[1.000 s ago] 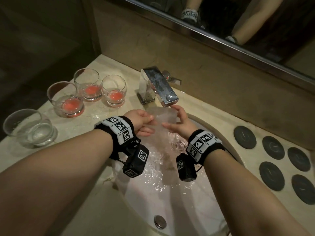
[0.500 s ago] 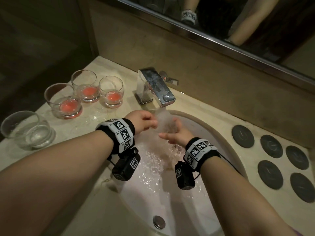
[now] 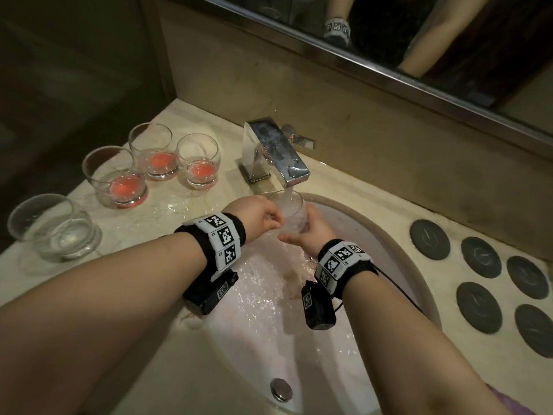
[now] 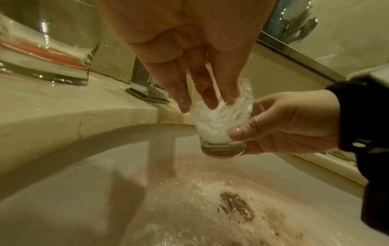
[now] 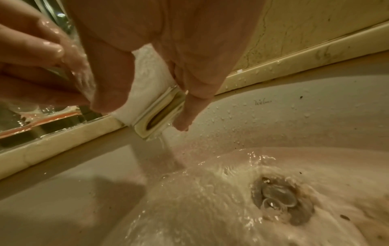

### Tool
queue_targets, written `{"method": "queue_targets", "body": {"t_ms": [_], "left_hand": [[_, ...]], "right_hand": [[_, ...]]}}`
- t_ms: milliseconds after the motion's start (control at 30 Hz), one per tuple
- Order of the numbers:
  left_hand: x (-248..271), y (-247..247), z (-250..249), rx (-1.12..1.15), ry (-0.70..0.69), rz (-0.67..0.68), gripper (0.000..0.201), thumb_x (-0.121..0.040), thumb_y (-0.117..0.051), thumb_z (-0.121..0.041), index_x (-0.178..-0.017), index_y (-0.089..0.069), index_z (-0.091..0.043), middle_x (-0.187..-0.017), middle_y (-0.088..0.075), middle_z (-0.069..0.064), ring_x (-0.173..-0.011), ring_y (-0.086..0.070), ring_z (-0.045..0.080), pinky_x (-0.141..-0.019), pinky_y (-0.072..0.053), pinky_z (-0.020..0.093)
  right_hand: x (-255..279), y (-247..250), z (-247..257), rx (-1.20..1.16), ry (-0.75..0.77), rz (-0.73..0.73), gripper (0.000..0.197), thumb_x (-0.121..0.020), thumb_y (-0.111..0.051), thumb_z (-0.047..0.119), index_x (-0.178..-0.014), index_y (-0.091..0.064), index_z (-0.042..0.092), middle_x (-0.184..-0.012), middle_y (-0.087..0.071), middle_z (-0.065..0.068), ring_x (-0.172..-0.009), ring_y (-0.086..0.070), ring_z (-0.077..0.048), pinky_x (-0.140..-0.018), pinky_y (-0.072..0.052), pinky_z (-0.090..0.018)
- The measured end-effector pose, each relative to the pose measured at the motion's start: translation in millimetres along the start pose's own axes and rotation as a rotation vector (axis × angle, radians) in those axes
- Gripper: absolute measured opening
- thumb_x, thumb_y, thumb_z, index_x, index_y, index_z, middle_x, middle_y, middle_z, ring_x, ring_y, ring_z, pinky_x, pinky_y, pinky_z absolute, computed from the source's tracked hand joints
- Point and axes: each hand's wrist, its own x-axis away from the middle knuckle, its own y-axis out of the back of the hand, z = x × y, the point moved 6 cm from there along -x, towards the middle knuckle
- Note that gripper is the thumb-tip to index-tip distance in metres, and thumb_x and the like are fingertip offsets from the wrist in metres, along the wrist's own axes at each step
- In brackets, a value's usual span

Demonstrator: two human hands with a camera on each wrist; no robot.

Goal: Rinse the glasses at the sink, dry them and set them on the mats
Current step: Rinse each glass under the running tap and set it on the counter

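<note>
Two hands met under the tap, over the far part of the sink. The right hand was curled around a clear glass, thumb on the near side and fingers behind, and held it with the mouth up in the running water, so that white foaming water filled it. The left hand reached its fingers down into the mouth of the glass, only slightly bent; it did not grip the glass from outside, as far as the left wrist view showed. On the counter to the left stood three glasses with red liquid close together, and nearer, one clear glass with water. To the right of the sink lay six round dark mats in two rows, nothing on them. Water ran over the basin toward the drain. A mirror hung on the far wall.
</note>
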Motion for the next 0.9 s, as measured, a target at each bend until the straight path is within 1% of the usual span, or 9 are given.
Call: {"method": "queue_targets", "body": {"t_ms": [67, 167, 267, 400, 533, 600, 700, 800, 900], "left_hand": [[2, 0, -2, -0.036, -0.022, 0.009, 0.023, -0.091, -0.057, -0.029, -0.11, -0.066, -0.021, -0.113, -0.054, 0.0, -0.104, -0.052, 0.015, -0.085, -0.034, 0.021], [3, 0, -3, -0.058, -0.029, 0.012, 0.023, -0.092, -0.055, -0.031, -0.111, -0.065, -0.023, -0.113, -0.054, -0.001, -0.104, -0.052, 0.015, -0.082, -0.032, 0.021], [2, -2, -3, -0.058, -0.019, 0.019, 0.024, -0.091, -0.055, -0.034, -0.111, -0.065, -0.023, -0.111, -0.054, 0.0, -0.104, -0.052, 0.015, -0.083, -0.033, 0.022], [-1, -4, 0, 0.014, 0.013, 0.004, 0.024, -0.09, -0.057, -0.034, -0.108, -0.067, -0.02, -0.11, -0.059, 0.0, -0.101, -0.053, 0.014, -0.085, -0.036, 0.022], [0, -4, 9, 0.242, 0.1, -0.026, 0.023, -0.087, -0.063, -0.031, -0.104, -0.068, -0.016, -0.105, -0.066, 0.0, -0.094, -0.058, 0.012, -0.084, -0.041, 0.021], [2, -5, 11, 0.268, 0.128, -0.022, 0.024, -0.087, -0.063, -0.033, -0.102, -0.068, -0.015, -0.102, -0.067, 0.002, -0.087, -0.057, 0.013, -0.082, -0.043, 0.023], [8, -4, 15, 0.232, 0.154, -0.026, 0.026, -0.089, -0.059, -0.035, -0.105, -0.066, -0.015, -0.102, -0.063, 0.001, -0.092, -0.057, 0.016, -0.081, -0.041, 0.022], [14, -1, 17, 0.337, 0.167, -0.063, 0.031, -0.091, -0.057, -0.033, -0.113, -0.061, -0.012, -0.112, -0.062, 0.006, -0.102, -0.059, 0.022, -0.09, -0.05, 0.035], [22, 4, 17, 0.334, 0.163, -0.048, 0.033, -0.093, -0.053, -0.034, -0.115, -0.059, -0.01, -0.113, -0.062, 0.01, -0.104, -0.06, 0.026, -0.091, -0.05, 0.04]], "right_hand": [[2, 1, 1, -0.027, 0.01, 0.003, 0.079, -0.071, -0.082, 0.013, -0.135, -0.036, 0.016, -0.117, -0.056, 0.003, -0.112, -0.054, -0.015, -0.09, -0.042, -0.026], [4, 3, 7, -0.048, 0.025, 0.014, 0.077, -0.074, -0.078, 0.004, -0.137, -0.035, 0.013, -0.112, -0.054, 0.005, -0.108, -0.052, -0.011, -0.087, -0.04, -0.021], [6, 4, 9, -0.05, 0.031, 0.021, 0.075, -0.075, -0.076, 0.0, -0.137, -0.035, 0.014, -0.108, -0.054, 0.006, -0.106, -0.054, -0.011, -0.075, -0.043, -0.008], [11, 7, 11, -0.021, 0.011, 0.053, 0.069, -0.076, -0.076, 0.003, -0.131, -0.037, 0.017, -0.107, -0.053, 0.004, -0.093, -0.054, -0.007, -0.058, -0.042, -0.001], [18, 12, 9, -0.011, -0.036, 0.077, 0.069, -0.073, -0.08, 0.012, -0.129, -0.04, 0.018, -0.107, -0.059, 0.002, -0.084, -0.06, -0.008, -0.056, -0.048, -0.01], [22, 17, 8, 0.032, -0.036, 0.068, 0.06, -0.073, -0.081, 0.016, -0.12, -0.045, 0.02, -0.097, -0.062, 0.004, -0.077, -0.062, -0.008, -0.05, -0.045, -0.011], [28, 26, 14, 0.231, -0.041, 0.044, 0.06, -0.069, -0.083, 0.036, -0.119, -0.051, 0.026, -0.096, -0.061, 0.005, -0.083, -0.063, -0.011, -0.068, -0.051, -0.022], [36, 34, 27, 0.551, -0.054, 0.036, 0.085, -0.061, -0.08, 0.055, -0.135, -0.047, 0.028, -0.122, -0.053, -0.002, -0.104, -0.059, -0.021, -0.091, -0.05, -0.037], [52, 37, 54, 0.942, -0.02, 0.067, 0.083, -0.066, -0.077, 0.056, -0.137, -0.045, 0.028, -0.122, -0.044, -0.001, -0.11, -0.054, -0.024, -0.092, -0.048, -0.037]]}}
